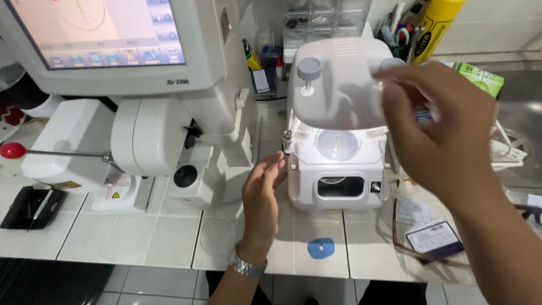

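A small white lens machine (339, 169) with a lit round window stands on the tiled counter (141, 237). My right hand (440, 130) is raised in front of its grey top head (333, 85), fingers near the right knob; whether it holds anything is unclear. My left hand (261, 197), wearing a metal watch, is open and touches the machine's left front corner. A clear round lens (218, 236) lies flat on the tiles left of that wrist. A blue oval pad (320, 248) lies in front of the machine.
A large white instrument with a screen (101, 34) and a red-knobbed lever (12, 150) fills the left. A black tray (31, 207) sits at the far left. Eyeglasses (402, 226) and a dark card (435, 237) lie right of the machine. Pens and a yellow can (432, 28) stand behind.
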